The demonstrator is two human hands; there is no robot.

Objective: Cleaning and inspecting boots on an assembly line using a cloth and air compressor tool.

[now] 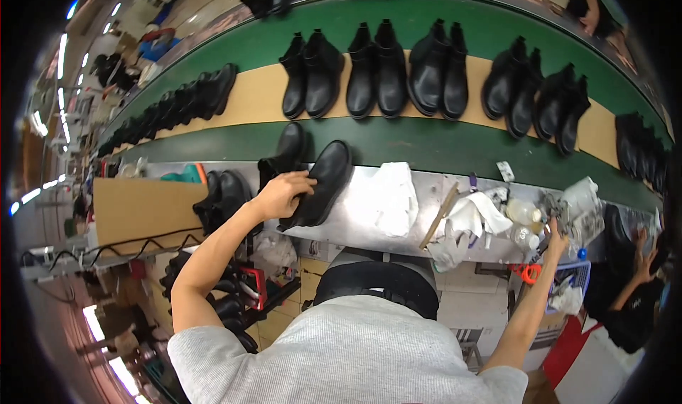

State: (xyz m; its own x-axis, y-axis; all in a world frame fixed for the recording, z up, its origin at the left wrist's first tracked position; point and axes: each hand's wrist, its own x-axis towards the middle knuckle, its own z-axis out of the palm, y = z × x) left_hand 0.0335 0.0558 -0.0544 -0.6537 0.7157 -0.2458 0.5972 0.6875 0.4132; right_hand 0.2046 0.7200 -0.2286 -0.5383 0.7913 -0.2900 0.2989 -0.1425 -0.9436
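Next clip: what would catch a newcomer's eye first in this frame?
First, the row of black ankle boots paired along the tan strip of the green conveyor belt across the top. Next, the left hand gripping a black boot at the belt's near edge. At right, the right hand reaches into rags and bottles on the metal bench.

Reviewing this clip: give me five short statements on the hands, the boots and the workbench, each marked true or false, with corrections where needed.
1. The left hand grips a black boot. True.
2. The right hand rests on the white cloth. False: it reaches into the clutter of bottles and rags at the bench's right end.
3. Pairs of black boots stand on the tan strip of the green conveyor. True.
4. The boots are brown. False: black.
5. A wooden stick lies on the metal bench. True.
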